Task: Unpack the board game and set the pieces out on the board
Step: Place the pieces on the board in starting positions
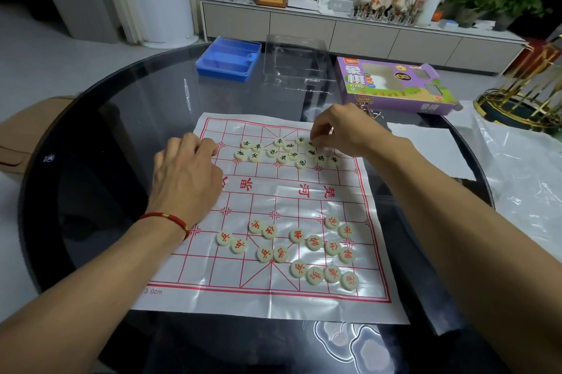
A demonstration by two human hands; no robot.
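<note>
Lying flat on the dark glass worktop (127,136) in front of me is the paper board (273,297), and I am using it as my landmark. My left hand (185,173) is resting on the board's left edge with its fingers curled under, knuckles up; I cannot tell whether it is holding anything. My right hand (343,133) is reaching over the board's far right corner, fingertips pinching down among the black-lettered pieces (282,153), which are lying in a loose cluster across the far half of the board. The red-lettered pieces (307,249) are sitting scattered on the near half, mostly toward the right, not lined up on the grid. Beyond the board's far edge the purple game box (395,87) is lying to the right, a clear plastic tray (296,63) is sitting straight behind, and a blue tray (228,59) is standing to the left of that. A crinkled plastic sheet (523,167) is lying off the board's right side.
</note>
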